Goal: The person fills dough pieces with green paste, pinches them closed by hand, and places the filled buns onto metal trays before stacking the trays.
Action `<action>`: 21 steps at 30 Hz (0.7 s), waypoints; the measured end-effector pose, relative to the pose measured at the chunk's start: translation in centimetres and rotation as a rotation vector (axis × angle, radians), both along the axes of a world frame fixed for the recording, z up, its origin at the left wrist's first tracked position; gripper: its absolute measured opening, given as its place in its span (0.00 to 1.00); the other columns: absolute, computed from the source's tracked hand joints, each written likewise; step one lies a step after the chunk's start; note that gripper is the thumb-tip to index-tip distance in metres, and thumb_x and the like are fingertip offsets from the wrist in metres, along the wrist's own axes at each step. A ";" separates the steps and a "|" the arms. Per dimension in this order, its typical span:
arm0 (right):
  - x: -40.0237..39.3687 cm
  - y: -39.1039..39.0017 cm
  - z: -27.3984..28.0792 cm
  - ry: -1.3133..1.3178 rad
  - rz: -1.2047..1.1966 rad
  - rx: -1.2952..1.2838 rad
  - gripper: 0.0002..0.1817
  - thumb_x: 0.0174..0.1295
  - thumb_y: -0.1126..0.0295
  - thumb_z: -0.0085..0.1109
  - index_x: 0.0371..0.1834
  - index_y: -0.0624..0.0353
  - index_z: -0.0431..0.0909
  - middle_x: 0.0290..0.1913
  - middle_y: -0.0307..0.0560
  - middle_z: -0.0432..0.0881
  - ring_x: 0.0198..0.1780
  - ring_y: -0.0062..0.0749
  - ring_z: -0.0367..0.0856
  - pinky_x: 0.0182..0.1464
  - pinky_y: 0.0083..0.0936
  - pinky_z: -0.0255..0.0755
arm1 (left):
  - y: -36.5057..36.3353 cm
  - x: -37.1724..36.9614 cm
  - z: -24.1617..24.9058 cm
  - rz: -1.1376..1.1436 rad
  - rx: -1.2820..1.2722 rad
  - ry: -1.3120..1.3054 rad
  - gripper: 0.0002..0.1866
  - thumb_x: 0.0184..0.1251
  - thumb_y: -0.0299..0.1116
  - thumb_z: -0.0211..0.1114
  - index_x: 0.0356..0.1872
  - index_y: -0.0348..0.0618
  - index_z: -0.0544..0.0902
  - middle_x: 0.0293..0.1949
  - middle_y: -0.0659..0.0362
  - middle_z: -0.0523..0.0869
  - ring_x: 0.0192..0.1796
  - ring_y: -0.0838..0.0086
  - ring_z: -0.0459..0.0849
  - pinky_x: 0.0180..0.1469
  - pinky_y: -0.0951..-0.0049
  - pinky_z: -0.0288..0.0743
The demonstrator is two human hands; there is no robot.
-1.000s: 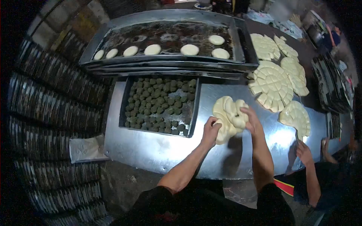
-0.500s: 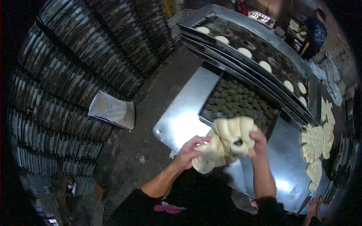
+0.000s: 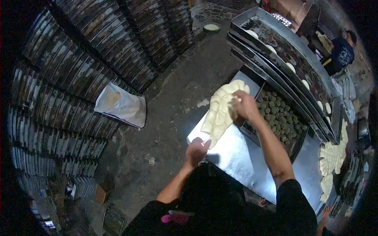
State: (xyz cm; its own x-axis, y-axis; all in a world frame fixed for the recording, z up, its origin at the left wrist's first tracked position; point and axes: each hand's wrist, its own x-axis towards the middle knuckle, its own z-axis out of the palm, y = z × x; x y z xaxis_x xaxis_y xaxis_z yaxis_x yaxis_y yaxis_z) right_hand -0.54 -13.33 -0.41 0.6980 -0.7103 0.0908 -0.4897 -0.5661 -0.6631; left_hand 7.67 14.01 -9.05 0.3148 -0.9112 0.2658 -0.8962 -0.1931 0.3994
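Observation:
A long slab of pale dough (image 3: 221, 106), marked into rounded pieces, stretches over the left end of the metal table (image 3: 240, 161). My left hand (image 3: 198, 151) grips the dough's near end. At the far right edge of the slab is my right hand (image 3: 246, 105), its fingers closed on the dough and partly blurred. A tray of dark greenish balls (image 3: 275, 114) lies just right of my right hand.
Stacked metal trays with white dough rounds (image 3: 290, 67) rise behind the table. More dough (image 3: 332, 157) lies at its right end, near another person's hand (image 3: 327, 212). A white sack (image 3: 122, 105) and tray stacks (image 3: 71, 78) stand left. Another person (image 3: 341, 51) is at the back right.
The dough, bunched between my hands before, now lies stretched out on the table's left end. My right hand has moved up and away from my left. The view has shifted left.

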 end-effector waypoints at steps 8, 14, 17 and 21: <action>9.1 -4.5 -3.6 0.118 0.239 -0.245 0.23 0.61 0.55 0.50 0.49 0.62 0.79 0.48 0.56 0.81 0.53 0.49 0.77 0.59 0.33 0.68 | -2.8 -1.4 4.3 0.406 0.429 0.454 0.25 0.60 0.52 0.60 0.43 0.36 0.78 0.44 0.41 0.78 0.48 0.49 0.78 0.50 0.53 0.72; 9.8 -10.6 -8.3 0.501 0.069 -0.331 0.26 0.63 0.44 0.45 0.61 0.41 0.72 0.71 0.54 0.58 0.70 0.64 0.52 0.67 0.64 0.47 | -6.6 5.0 1.8 0.416 -0.098 0.244 0.28 0.64 0.52 0.57 0.48 0.33 0.77 0.48 0.40 0.78 0.53 0.49 0.76 0.52 0.56 0.71; 6.6 -11.2 -8.7 0.535 0.229 -0.235 0.29 0.58 0.45 0.53 0.57 0.50 0.75 0.57 0.59 0.75 0.64 0.56 0.64 0.65 0.51 0.57 | -13.7 8.7 -0.7 0.489 0.218 0.463 0.32 0.66 0.56 0.51 0.50 0.32 0.78 0.50 0.38 0.79 0.54 0.46 0.76 0.56 0.56 0.69; 3.9 -9.8 -5.6 0.273 0.243 -0.093 0.16 0.47 0.62 0.65 0.38 0.57 0.79 0.34 0.50 0.80 0.41 0.42 0.78 0.46 0.32 0.72 | -18.8 8.6 -2.0 0.227 0.159 0.818 0.29 0.65 0.54 0.53 0.49 0.34 0.79 0.47 0.38 0.81 0.52 0.49 0.79 0.56 0.58 0.69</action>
